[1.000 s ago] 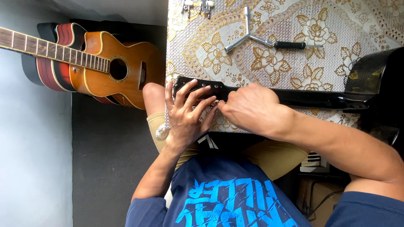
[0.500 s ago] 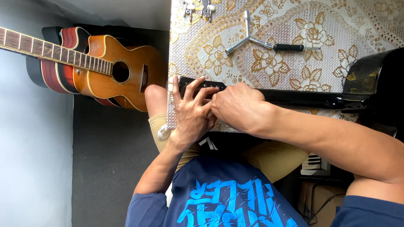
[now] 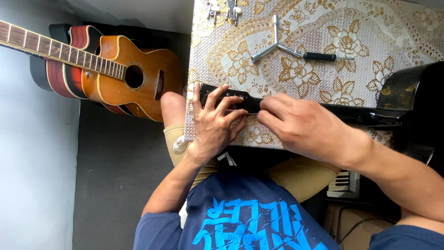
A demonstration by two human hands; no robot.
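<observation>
Head view: left hand splayed on black guitar headstock; right hand grip pinching it.

Your black guitar headstock lies flat near the front edge of the floral gold tablecloth, pointing left. Glossy black neck runs right from it to the black body at the cloth's right end. Middle section is covered.
</observation>
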